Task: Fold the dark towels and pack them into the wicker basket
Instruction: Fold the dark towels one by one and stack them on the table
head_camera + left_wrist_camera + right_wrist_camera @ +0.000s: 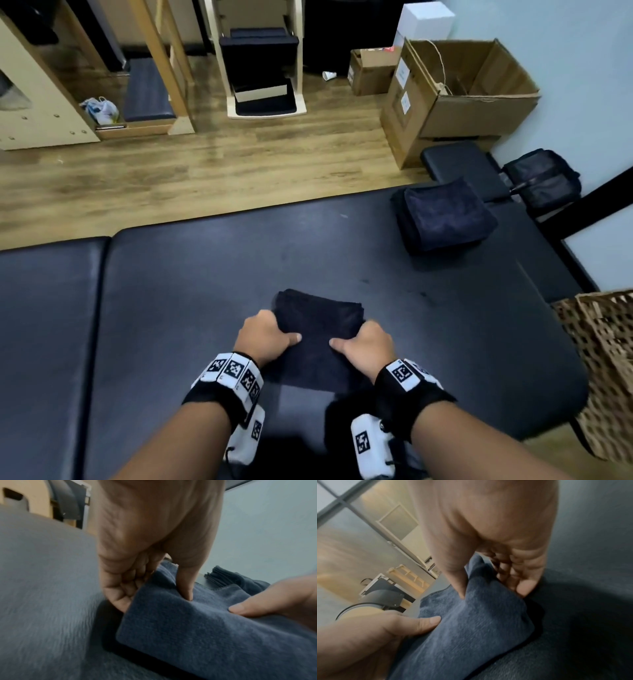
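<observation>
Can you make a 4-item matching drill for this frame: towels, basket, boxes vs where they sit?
Column 1:
1. dark towel
2. stack of folded towels
3. wicker basket
4. large cardboard box

Column 2:
A. on the floor by the wall, open
B. far right corner of the padded table
C. off the table's right edge
D. gripped at both sides by the left hand and right hand

Pairs: 1-D, 2-B, 3-C, 4-A
</observation>
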`<state>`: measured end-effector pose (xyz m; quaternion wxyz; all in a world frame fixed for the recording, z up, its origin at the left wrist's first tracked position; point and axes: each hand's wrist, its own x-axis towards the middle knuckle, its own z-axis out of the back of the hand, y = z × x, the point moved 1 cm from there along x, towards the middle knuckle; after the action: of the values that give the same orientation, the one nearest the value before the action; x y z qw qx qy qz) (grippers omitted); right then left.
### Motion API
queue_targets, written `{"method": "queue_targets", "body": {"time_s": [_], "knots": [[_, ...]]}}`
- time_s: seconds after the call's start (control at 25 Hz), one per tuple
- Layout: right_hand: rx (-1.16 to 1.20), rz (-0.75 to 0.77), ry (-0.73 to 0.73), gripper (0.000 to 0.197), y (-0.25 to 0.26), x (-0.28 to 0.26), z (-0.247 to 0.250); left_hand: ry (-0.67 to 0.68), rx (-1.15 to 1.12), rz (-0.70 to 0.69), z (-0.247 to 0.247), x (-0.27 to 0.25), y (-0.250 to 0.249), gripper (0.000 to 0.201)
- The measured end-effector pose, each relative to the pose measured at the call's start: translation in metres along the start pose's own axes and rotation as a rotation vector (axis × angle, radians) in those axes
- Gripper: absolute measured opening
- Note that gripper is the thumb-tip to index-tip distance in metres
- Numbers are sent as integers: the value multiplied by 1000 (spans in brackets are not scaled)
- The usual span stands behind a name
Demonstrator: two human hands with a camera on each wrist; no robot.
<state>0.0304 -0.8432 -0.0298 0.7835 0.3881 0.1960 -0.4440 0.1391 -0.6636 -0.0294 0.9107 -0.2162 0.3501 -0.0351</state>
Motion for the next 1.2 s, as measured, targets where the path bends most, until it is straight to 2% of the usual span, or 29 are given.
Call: {"method": "queue_targets", "body": {"time_s": [0.16, 0.32, 0.44, 0.52, 0.68, 0.84, 0.92, 1.0, 1.08, 1.16, 1.2], "knots": [[333, -45, 11, 31, -9, 7, 5, 51, -339, 38, -13, -1, 3, 38], [442, 13, -17, 20, -12, 12, 44, 85, -594, -36, -24, -10, -26, 33], [486, 97, -24, 17, -22, 31, 87, 45, -727, -48, -35, -19, -71, 24], [494, 153, -24, 18, -29, 46, 120, 36, -791, -47, -44, -22, -105, 29], [476, 296, -25, 21, -35, 91, 217, -50, -905, -78, -53, -20, -207, 14], [448, 423, -111, 17, -4, 146, 318, -207, -880, -194, -45, 6, -309, 16], [368, 463, -131, 18, 6, 174, 351, -312, -822, -184, -46, 31, -342, 25], [103, 453, -131, 25, 3, 200, 363, -399, -665, -103, -54, 49, -355, 37], [-145, 427, -128, 44, -11, 213, 361, -391, -421, -38, -70, 50, -357, 33], [-156, 428, -190, 56, -27, 215, 355, -379, -313, -4, -85, 45, -352, 31], [-113, 439, -236, 55, -34, 212, 353, -370, -307, 0, -90, 41, -349, 32]]}}
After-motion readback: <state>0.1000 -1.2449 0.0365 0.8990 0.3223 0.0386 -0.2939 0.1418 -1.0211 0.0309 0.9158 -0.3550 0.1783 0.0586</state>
